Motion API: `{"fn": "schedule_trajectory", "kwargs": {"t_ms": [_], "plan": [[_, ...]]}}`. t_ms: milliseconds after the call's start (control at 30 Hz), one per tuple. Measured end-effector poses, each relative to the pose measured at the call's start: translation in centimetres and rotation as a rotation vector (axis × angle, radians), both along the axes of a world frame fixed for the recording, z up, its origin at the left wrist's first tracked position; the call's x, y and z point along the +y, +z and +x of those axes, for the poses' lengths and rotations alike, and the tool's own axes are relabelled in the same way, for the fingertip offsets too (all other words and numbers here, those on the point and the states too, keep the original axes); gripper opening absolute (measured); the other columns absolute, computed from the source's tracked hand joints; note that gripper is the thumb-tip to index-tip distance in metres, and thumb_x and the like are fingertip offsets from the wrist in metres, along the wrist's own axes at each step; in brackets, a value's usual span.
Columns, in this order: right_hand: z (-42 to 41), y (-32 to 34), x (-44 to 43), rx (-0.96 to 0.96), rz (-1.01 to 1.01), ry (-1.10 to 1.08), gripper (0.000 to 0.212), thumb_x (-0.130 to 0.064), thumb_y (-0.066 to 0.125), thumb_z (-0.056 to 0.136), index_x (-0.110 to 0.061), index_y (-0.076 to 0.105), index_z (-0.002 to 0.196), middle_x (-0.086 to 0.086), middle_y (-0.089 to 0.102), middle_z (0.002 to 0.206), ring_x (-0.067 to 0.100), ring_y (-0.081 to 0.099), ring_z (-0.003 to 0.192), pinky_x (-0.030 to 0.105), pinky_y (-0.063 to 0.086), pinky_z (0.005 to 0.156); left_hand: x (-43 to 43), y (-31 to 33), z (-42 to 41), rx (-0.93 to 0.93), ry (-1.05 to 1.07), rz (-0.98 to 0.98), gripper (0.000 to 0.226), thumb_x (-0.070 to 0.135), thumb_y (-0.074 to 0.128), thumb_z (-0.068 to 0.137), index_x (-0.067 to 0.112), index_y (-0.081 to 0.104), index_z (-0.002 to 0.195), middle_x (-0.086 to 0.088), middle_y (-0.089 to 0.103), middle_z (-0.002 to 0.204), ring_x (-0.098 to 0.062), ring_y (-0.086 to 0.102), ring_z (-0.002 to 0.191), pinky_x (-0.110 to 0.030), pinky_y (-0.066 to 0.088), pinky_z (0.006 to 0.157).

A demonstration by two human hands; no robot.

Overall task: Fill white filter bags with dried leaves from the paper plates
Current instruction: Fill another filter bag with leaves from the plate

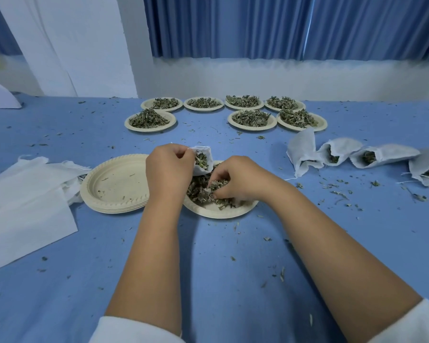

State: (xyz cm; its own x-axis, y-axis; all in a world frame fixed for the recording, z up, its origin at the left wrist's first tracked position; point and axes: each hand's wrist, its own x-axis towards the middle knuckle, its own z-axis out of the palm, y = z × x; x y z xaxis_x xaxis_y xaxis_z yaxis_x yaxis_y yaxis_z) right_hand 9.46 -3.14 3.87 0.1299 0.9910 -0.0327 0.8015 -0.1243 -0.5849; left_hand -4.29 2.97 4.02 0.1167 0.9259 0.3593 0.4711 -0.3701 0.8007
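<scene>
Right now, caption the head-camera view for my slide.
Left hand holds a white filter bag open while right hand gathers dried leaves from a paper plate; seven heaped plates wait behind.

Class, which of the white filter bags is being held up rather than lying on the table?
The filter bag pinched by the left hand, over the nearest plate; all others lie untouched.

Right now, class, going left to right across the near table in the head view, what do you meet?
Pile of empty filter bags → stack of empty paper plates → left hand pinching an open filter bag → right hand gathering dried leaves → row of filled bags.
</scene>
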Motion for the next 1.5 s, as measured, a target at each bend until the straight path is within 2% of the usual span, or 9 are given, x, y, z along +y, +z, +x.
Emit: {"fn": "schedule_trajectory", "kwargs": {"t_ms": [200,467,567,667,800,967,1167,1367,1500], "plan": [[1.5,1.8,-0.5,0.187,0.162,-0.060,0.011,-0.015,0.082,0.076,-0.021,0.075,0.081,-0.017,0.063,0.057,-0.005,0.057,0.052,0.011,0.044,0.053,0.5,-0.4,-0.1,-0.021,0.029,0.001,0.024,0.016,0.057,0.089,0.013,0.069,0.068,0.008,0.064,0.061,-0.008,0.051,0.055,-0.012,0.035,0.049],[0.1,1.5,0.1,0.778,0.410,-0.209,0.014,-0.003,0.077,0.080,-0.012,0.071,0.088,0.000,0.068,0.080,0.005,0.065,0.065,0.020,0.055,0.064,0.0,-0.3,0.6,-0.023,-0.088,-0.020,0.023,0.021,0.060,0.091,0.021,0.075,0.073,0.013,0.064,0.054,-0.001,0.057,0.053,-0.013,0.038,0.049],[-0.2,0.5,0.6,0.590,0.432,-0.296,0.015,-0.010,0.079,0.079,-0.013,0.071,0.091,-0.002,0.069,0.081,0.013,0.066,0.071,0.026,0.057,0.075,-0.2,-0.3,0.8,-0.016,-0.120,-0.045,0.029,0.015,0.058,0.085,0.016,0.070,0.059,0.006,0.061,0.049,-0.005,0.049,0.042,-0.021,0.038,0.051],[-0.3,0.1,0.7,0.231,0.467,-0.332,0.013,-0.014,0.076,0.078,-0.021,0.072,0.088,-0.012,0.065,0.075,0.007,0.059,0.069,0.007,0.042,0.061,-0.2,-0.2,0.9,0.012,-0.112,-0.068,0.030,0.011,0.053,0.077,0.016,0.063,0.049,-0.003,0.062,0.054,-0.008,0.040,0.042,-0.025,0.034,0.051],[-0.5,-0.2,0.6,0.045,0.479,-0.286,0.013,-0.014,0.071,0.077,-0.020,0.073,0.088,-0.008,0.064,0.078,0.009,0.058,0.076,0.019,0.039,0.064,-0.2,-0.3,1.0,0.014,-0.124,-0.076,0.030,0.011,0.053,0.077,0.017,0.065,0.051,0.001,0.065,0.056,-0.010,0.048,0.049,-0.025,0.038,0.053],[-0.3,-0.1,0.5,-0.022,0.522,-0.260,0.013,-0.015,0.070,0.078,-0.018,0.073,0.091,-0.004,0.062,0.090,0.010,0.055,0.082,0.022,0.042,0.073,-0.2,-0.3,1.0,-0.011,-0.114,-0.086,0.033,0.012,0.052,0.076,0.016,0.059,0.044,0.003,0.060,0.050,-0.007,0.042,0.043,-0.024,0.034,0.048],[-0.3,0.1,0.4,0.095,0.550,-0.198,0.017,-0.013,0.072,0.074,-0.029,0.066,0.075,-0.015,0.061,0.077,0.000,0.054,0.072,0.009,0.040,0.066,-0.2,-0.2,0.8,-0.053,-0.074,-0.083,0.032,0.013,0.052,0.078,0.010,0.060,0.047,0.001,0.058,0.047,-0.009,0.037,0.040,-0.024,0.031,0.048],[-0.2,-0.2,0.4,0.000,0.403,-0.251,0.002,-0.016,0.071,0.078,-0.017,0.072,0.079,0.000,0.066,0.075,0.016,0.057,0.073,0.030,0.045,0.065,-0.2,-0.3,1.0,-0.038,-0.132,-0.065,0.030,0.018,0.057,0.082,0.007,0.064,0.055,-0.006,0.058,0.052,-0.013,0.044,0.050,-0.026,0.035,0.052],[0.0,-0.4,0.4,-0.007,0.311,-0.294,0.012,-0.011,0.068,0.077,-0.002,0.063,0.069,0.007,0.050,0.061,0.020,0.041,0.060,0.033,0.031,0.054,-0.6,-0.3,1.3,0.048,-0.226,-0.038,0.026,0.021,0.060,0.084,0.007,0.069,0.064,-0.013,0.064,0.065,-0.012,0.047,0.057,-0.027,0.039,0.056]]}}
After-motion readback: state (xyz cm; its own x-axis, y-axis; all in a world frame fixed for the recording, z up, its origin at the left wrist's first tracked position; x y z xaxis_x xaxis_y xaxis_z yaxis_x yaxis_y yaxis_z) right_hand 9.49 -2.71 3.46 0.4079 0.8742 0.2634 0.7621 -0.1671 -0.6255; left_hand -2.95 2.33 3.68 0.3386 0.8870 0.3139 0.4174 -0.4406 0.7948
